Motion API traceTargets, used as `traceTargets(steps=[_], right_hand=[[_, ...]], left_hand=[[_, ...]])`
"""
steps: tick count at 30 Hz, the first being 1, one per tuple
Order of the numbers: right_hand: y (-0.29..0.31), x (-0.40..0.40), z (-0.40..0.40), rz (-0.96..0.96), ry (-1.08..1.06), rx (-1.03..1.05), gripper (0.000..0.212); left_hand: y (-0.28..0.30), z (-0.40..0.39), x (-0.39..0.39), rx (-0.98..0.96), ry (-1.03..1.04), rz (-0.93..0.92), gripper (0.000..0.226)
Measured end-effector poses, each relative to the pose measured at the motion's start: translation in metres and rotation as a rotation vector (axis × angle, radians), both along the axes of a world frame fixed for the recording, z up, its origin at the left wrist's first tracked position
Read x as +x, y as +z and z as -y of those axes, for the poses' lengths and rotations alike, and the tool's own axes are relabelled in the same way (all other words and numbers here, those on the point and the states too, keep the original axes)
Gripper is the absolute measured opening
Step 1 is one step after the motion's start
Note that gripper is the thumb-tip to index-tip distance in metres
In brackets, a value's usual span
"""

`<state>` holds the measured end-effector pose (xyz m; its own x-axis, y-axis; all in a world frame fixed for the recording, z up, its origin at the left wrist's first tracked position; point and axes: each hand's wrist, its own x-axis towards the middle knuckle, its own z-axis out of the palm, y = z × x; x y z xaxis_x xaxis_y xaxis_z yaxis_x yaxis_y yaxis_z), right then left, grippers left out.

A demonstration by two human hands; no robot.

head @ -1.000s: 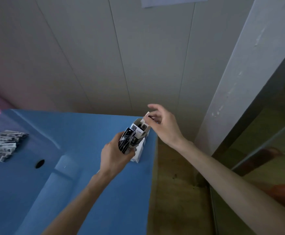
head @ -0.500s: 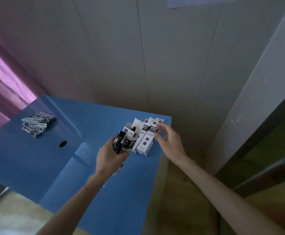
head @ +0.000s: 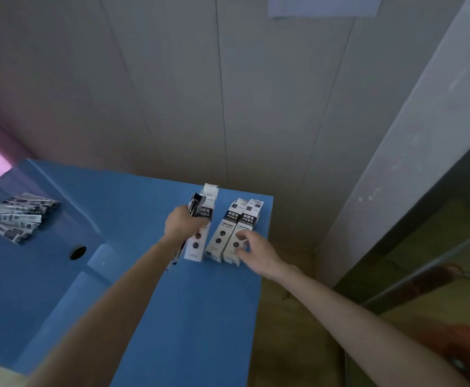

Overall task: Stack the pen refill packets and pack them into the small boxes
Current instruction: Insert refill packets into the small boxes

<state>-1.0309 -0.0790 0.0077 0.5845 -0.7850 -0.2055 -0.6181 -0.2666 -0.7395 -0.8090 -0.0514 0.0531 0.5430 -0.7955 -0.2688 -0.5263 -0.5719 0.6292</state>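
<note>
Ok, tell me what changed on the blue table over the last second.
The left hand brought its open box and bundle of refill packets down onto the blue table, beside two closed boxes. The right hand let go of the open box's flap and now touches the rightmost closed box. The left hand's grip on box and packets is unchanged, and the loose packet pile stays at far left.

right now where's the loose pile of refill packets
In the head view the packet pile lies at the far left of the blue table, left of the round hole, well apart from both hands.
</note>
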Motion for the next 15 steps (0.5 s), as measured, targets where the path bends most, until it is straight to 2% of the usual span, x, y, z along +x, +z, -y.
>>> traceTargets(steps=[3, 7, 11, 15], right_hand=[[0.0, 0.003, 0.011, -0.015, -0.031, 0.003, 0.045], [0.001, 0.005, 0.018, 0.047, -0.109, -0.023, 0.038], [0.015, 0.022, 0.022, 0.212, -0.181, 0.0, 0.028], [0.044, 0.045, 0.025, 0.378, -0.168, 0.065, 0.027]], left_hand=[[-0.017, 0.006, 0.003, -0.056, -0.003, -0.046, 0.029], [-0.027, -0.006, 0.009, -0.166, -0.036, -0.389, 0.009], [-0.013, -0.021, 0.009, -0.143, -0.173, -0.627, 0.01], [0.001, -0.029, 0.006, -0.103, -0.297, -0.7, 0.015]])
